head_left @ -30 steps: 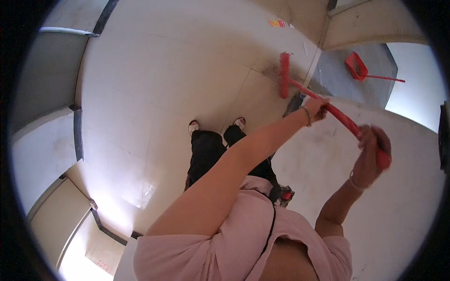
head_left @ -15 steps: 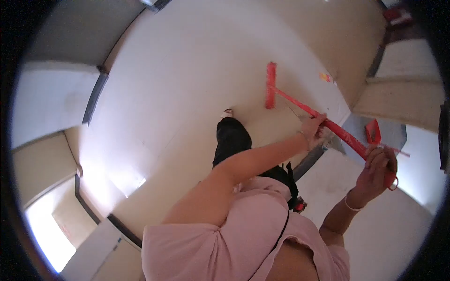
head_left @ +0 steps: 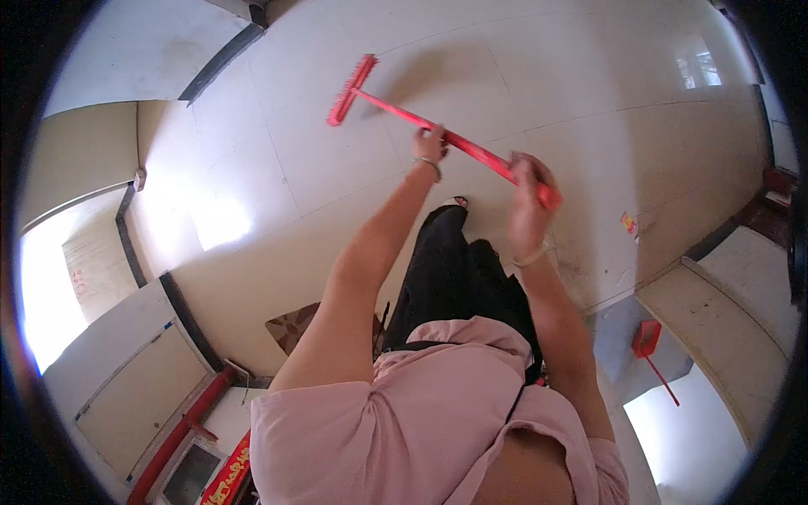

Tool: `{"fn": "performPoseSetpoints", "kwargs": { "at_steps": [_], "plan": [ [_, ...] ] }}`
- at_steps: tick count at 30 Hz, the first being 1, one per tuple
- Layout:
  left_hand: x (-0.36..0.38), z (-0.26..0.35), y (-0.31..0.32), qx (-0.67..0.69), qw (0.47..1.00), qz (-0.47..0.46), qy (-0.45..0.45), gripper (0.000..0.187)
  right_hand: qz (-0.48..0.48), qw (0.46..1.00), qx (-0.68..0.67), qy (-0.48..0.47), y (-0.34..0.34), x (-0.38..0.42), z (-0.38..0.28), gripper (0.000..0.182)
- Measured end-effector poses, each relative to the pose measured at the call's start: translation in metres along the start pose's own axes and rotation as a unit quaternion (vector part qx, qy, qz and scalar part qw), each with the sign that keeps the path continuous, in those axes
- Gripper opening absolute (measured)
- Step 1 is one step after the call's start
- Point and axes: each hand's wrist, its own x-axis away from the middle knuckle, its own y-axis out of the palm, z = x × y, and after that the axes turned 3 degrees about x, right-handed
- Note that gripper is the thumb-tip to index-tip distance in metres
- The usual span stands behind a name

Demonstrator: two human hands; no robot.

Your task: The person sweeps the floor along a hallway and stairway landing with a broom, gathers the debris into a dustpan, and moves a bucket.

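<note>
Glossy pale floor tiles (head_left: pixel 581 71) lie behind a red broom (head_left: pixel 475 152), its bristled head (head_left: pixel 352 90) at the upper left of the frame and its handle slanting toward the centre. Curled fingers of the left hand (head_left: pixel 430 145) grip the handle partway along; those of the right hand (head_left: pixel 532 198), somewhat blurred, wrap near its end. Farther out, a red long-handled dustpan (head_left: pixel 646 338) sits at lower right.
</note>
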Motion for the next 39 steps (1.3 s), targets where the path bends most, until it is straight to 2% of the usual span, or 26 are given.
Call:
{"fn": "performPoseSetpoints", "kwargs": {
  "at_steps": [1, 3, 5, 7, 9, 10, 11, 12, 13, 14, 15, 18, 20, 24, 27, 29, 31, 32, 35, 38, 39],
  "plan": [
    [-0.021, -0.008, -0.003, -0.004, 1.0, -0.003, -0.001, 0.028, -0.02, 1.0, 0.003, 0.012, 0.0, -0.011, 0.008, 0.017],
    [-0.031, -0.007, 0.0, -0.005, 0.999, 0.041, -0.032, 0.019, -0.049, 0.998, -0.027, 0.03, -0.004, -0.022, 0.034, 0.016],
    [-0.047, -0.021, -0.013, -0.031, 0.995, -0.006, -0.094, 0.013, -0.068, 0.996, -0.012, 0.048, -0.016, -0.026, 0.054, 0.016],
    [-0.047, -0.024, -0.017, -0.044, 0.985, -0.052, -0.158, 0.013, -0.071, 0.994, 0.04, 0.071, -0.018, -0.02, 0.04, 0.015],
    [-0.028, -0.066, 0.004, -0.115, 0.969, -0.09, -0.197, 0.013, -0.043, 0.995, 0.056, 0.073, -0.069, -0.008, 0.035, 0.015],
    [-0.017, -0.089, 0.015, -0.16, 0.96, -0.15, -0.176, 0.013, -0.015, 0.997, 0.049, 0.059, -0.098, -0.005, 0.031, 0.015],
    [-0.002, -0.115, 0.03, -0.205, 0.944, -0.21, -0.153, 0.013, -0.005, 0.992, 0.108, 0.061, -0.129, 0.002, 0.019, 0.014],
    [0.024, -0.147, 0.051, -0.065, 0.953, -0.213, -0.205, 0.014, 0.005, 0.984, 0.166, 0.062, -0.163, 0.009, 0.002, 0.014],
    [0.07, -0.14, 0.087, -0.164, 0.922, -0.225, -0.27, 0.012, 0.028, 0.981, 0.182, 0.058, -0.196, 0.016, -0.009, 0.013],
    [0.064, -0.2, 0.097, -0.316, 0.839, -0.436, -0.072, 0.015, 0.054, 0.977, 0.198, 0.055, -0.23, 0.024, -0.021, 0.012],
    [0.116, -0.206, 0.14, -0.117, 0.914, -0.23, -0.311, 0.015, 0.082, 0.971, 0.217, 0.062, -0.262, 0.033, -0.04, 0.012],
    [0.191, -0.276, 0.206, -0.072, 0.855, -0.3, -0.416, 0.011, 0.142, 0.948, 0.284, 0.029, -0.346, 0.063, -0.088, 0.01],
    [0.238, -0.335, 0.235, 0.017, 0.794, -0.355, -0.493, 0.015, 0.181, 0.93, 0.32, 0.019, -0.379, 0.086, -0.124, 0.01],
    [0.335, -0.367, 0.282, -0.062, 0.779, -0.354, -0.514, 0.013, 0.253, 0.907, 0.336, 0.019, -0.44, 0.118, -0.145, 0.01],
    [0.373, -0.403, 0.302, -0.06, 0.766, -0.367, -0.524, 0.013, 0.218, 0.913, 0.342, -0.028, -0.464, 0.129, -0.146, 0.01],
    [0.388, -0.422, 0.306, -0.044, 0.756, -0.397, -0.519, 0.011, 0.232, 0.926, 0.291, -0.062, -0.47, 0.137, -0.151, 0.012],
    [0.409, -0.41, 0.314, -0.04, 0.775, -0.398, -0.49, 0.012, 0.266, 0.928, 0.247, -0.087, -0.477, 0.146, -0.163, 0.014],
    [0.414, -0.401, 0.318, -0.035, 0.785, -0.399, -0.474, 0.012, 0.258, 0.924, 0.254, -0.12, -0.484, 0.151, -0.165, 0.016],
    [0.401, -0.372, 0.324, -0.103, 0.812, -0.432, -0.378, 0.013, 0.235, 0.943, 0.164, -0.17, -0.49, 0.15, -0.172, 0.02],
    [0.359, -0.347, 0.327, -0.076, 0.88, -0.376, -0.28, 0.014, 0.266, 0.945, 0.102, -0.16, -0.484, 0.122, -0.157, 0.022],
    [0.342, -0.332, 0.33, -0.093, 0.9, -0.347, -0.247, 0.014, 0.215, 0.956, 0.041, -0.195, -0.486, 0.104, -0.145, 0.025]
  ]
}}
